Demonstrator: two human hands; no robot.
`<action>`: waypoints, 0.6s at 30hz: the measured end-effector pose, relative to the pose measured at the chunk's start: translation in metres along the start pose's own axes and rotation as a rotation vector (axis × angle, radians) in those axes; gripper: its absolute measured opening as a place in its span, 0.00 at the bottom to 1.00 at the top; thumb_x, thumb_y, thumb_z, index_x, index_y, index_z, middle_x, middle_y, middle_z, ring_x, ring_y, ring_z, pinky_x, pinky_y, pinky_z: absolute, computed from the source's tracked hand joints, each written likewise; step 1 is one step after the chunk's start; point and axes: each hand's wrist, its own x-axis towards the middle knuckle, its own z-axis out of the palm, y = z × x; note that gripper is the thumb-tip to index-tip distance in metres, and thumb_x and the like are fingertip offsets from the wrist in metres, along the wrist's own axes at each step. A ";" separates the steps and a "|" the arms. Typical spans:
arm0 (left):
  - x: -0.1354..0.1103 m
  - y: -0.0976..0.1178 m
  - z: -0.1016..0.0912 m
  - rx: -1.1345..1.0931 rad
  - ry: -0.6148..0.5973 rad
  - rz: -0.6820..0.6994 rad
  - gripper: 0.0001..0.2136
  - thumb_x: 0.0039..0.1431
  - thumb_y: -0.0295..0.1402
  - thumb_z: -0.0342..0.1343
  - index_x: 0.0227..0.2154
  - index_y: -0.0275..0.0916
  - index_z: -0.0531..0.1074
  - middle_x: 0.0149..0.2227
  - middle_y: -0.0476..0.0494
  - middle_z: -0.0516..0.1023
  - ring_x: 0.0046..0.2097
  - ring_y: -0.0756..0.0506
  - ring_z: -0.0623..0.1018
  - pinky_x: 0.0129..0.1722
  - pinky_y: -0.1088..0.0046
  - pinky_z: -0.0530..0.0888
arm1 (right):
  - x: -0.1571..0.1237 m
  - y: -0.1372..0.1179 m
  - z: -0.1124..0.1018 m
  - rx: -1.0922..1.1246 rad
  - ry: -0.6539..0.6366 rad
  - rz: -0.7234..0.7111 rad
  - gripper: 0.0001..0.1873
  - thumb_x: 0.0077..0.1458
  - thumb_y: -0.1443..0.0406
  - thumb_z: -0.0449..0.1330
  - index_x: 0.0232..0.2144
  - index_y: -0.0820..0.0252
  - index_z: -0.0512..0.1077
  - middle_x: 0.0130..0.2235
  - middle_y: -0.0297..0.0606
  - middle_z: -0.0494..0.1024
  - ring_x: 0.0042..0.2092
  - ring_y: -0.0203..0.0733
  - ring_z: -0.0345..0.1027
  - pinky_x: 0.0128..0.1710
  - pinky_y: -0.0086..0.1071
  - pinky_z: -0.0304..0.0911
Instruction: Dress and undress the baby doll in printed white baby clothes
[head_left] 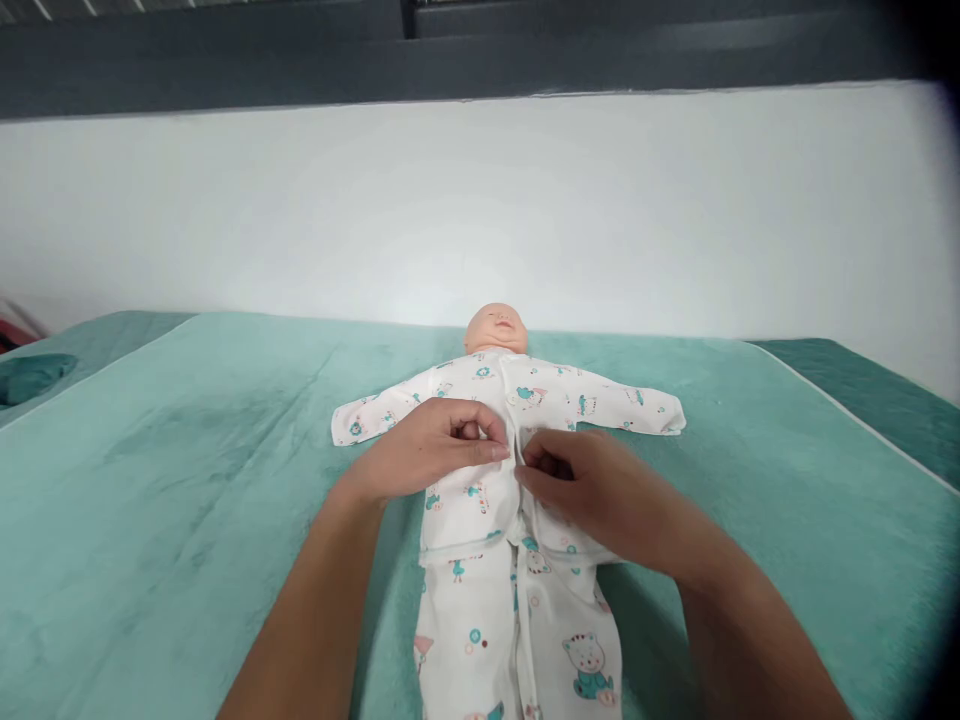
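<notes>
Teal blanket (187, 500) under white wall (450, 200); left hand (431, 450) and right hand (592, 490) pinch the sleepsuit (540, 392).

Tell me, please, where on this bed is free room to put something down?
Widest free patch: the teal blanket left of the doll, from its sleeve out to the bed edge. A second bare patch lies right of the doll, toward the other edge. Crowded: the middle, where left hand and right hand pinch the suit front.

A white romper (517, 560) with teal animal prints lies on a teal blanket (187, 480).
</notes>
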 end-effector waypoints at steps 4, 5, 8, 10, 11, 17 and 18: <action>-0.002 0.001 0.000 -0.226 -0.026 0.022 0.07 0.58 0.37 0.60 0.31 0.37 0.73 0.26 0.49 0.75 0.29 0.52 0.73 0.29 0.77 0.68 | 0.006 0.007 -0.005 0.597 -0.097 -0.051 0.14 0.61 0.58 0.57 0.26 0.58 0.64 0.21 0.26 0.62 0.22 0.29 0.57 0.22 0.27 0.48; -0.002 0.001 0.001 -0.271 -0.035 0.021 0.07 0.58 0.36 0.60 0.31 0.37 0.73 0.26 0.49 0.76 0.29 0.52 0.74 0.28 0.77 0.69 | 0.008 0.008 -0.003 0.688 -0.086 -0.061 0.15 0.61 0.57 0.58 0.26 0.58 0.64 0.21 0.25 0.61 0.21 0.28 0.56 0.21 0.26 0.47; -0.001 -0.001 0.002 -0.387 -0.064 0.025 0.07 0.57 0.34 0.62 0.31 0.36 0.73 0.25 0.47 0.77 0.27 0.51 0.75 0.27 0.76 0.72 | 0.012 0.008 0.005 0.799 -0.092 -0.072 0.16 0.60 0.57 0.60 0.26 0.59 0.65 0.20 0.26 0.61 0.20 0.27 0.54 0.19 0.25 0.44; 0.001 -0.003 0.002 -0.451 -0.075 0.034 0.06 0.57 0.33 0.62 0.31 0.35 0.74 0.26 0.46 0.78 0.27 0.51 0.76 0.29 0.74 0.75 | 0.014 0.008 0.007 0.796 -0.124 -0.067 0.15 0.60 0.57 0.60 0.26 0.60 0.67 0.21 0.27 0.64 0.20 0.27 0.56 0.19 0.25 0.45; 0.001 -0.004 0.003 -0.473 -0.073 0.039 0.06 0.56 0.33 0.62 0.31 0.34 0.74 0.26 0.46 0.78 0.27 0.51 0.77 0.29 0.74 0.75 | 0.014 0.009 0.007 0.783 -0.141 -0.064 0.15 0.61 0.57 0.60 0.26 0.60 0.67 0.21 0.27 0.65 0.21 0.27 0.56 0.19 0.25 0.45; 0.004 -0.007 0.004 -0.517 -0.069 0.038 0.07 0.54 0.32 0.64 0.32 0.34 0.73 0.25 0.45 0.79 0.26 0.50 0.77 0.29 0.74 0.76 | 0.015 0.013 0.002 0.733 -0.199 -0.064 0.17 0.61 0.56 0.59 0.25 0.61 0.69 0.20 0.30 0.68 0.21 0.28 0.58 0.19 0.24 0.49; 0.004 -0.007 0.004 -0.510 -0.070 0.035 0.08 0.54 0.32 0.65 0.32 0.34 0.73 0.26 0.46 0.79 0.26 0.50 0.77 0.29 0.74 0.77 | 0.015 0.014 0.002 0.732 -0.201 -0.068 0.17 0.61 0.56 0.59 0.26 0.61 0.69 0.21 0.30 0.68 0.21 0.29 0.60 0.19 0.24 0.51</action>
